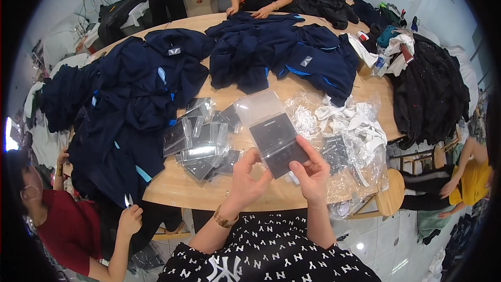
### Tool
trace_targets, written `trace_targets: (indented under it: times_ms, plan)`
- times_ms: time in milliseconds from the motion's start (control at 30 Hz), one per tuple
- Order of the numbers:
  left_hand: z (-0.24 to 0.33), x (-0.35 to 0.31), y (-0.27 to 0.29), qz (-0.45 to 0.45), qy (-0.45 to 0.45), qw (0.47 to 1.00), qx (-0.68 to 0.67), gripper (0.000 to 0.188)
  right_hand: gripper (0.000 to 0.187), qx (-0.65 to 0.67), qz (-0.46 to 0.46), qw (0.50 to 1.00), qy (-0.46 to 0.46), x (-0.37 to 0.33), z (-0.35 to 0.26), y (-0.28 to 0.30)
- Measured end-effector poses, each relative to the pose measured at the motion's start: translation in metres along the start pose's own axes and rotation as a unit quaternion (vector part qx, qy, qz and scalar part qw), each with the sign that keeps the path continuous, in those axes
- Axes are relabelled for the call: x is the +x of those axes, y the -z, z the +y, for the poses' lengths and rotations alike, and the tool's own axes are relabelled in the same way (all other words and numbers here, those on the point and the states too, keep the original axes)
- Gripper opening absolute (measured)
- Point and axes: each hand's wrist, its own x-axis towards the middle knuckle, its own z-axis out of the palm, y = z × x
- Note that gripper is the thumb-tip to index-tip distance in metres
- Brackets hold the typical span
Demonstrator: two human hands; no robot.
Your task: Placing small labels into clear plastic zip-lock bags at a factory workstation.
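Between my two hands I hold up a clear plastic sleeve (274,134) with a dark grey card inside; its transparent upper end is bare of the card. My left hand (249,175) grips the lower left edge with curled fingers, and a gold bracelet is on that wrist. At the lower right, my right hand (311,171) pinches the sleeve between thumb and fingers. Beyond my left hand, several similar sleeved cards (201,143) lie in a loose heap on the wooden table (188,192). To the right sit clear bags (339,156) with white cords and tags.
Navy garments (135,83) cover the table's left side, more navy garments (276,47) its far middle. A black garment pile (430,91) stands at the right. At left, a person in red (68,224) holds small scissors (128,200). Other people stand across and at right, near a wooden stool (390,193).
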Motion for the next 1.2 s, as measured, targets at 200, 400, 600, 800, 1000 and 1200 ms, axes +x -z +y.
trace_targets:
  times_ms: [200,400,600,800,1000,1200]
  plan:
    - [-0.011,0.001,-0.016,0.073,-0.038,0.997,-0.006,0.025,0.050,-0.012,0.004,1.000,-0.014,-0.001,0.001,-0.005]
    - [-0.011,0.002,-0.017,0.045,-0.080,0.994,0.055,0.031,0.050,0.017,-0.005,1.000,-0.026,-0.002,0.002,-0.004]
    - [-0.011,-0.001,-0.020,0.080,-0.036,0.988,-0.130,0.026,0.058,-0.029,-0.045,0.998,-0.025,-0.002,0.006,-0.003]
    - [-0.006,-0.003,-0.022,0.034,-0.041,0.993,-0.107,0.026,0.083,0.058,-0.018,0.998,0.011,0.003,0.014,-0.008]
    - [-0.006,-0.010,-0.024,0.035,-0.051,0.996,-0.062,0.026,0.100,-0.072,-0.080,0.987,0.118,0.004,0.004,-0.003]
    - [-0.009,-0.009,-0.024,0.031,-0.020,0.997,-0.062,0.027,0.084,-0.166,-0.031,0.976,0.134,0.000,0.015,0.001]
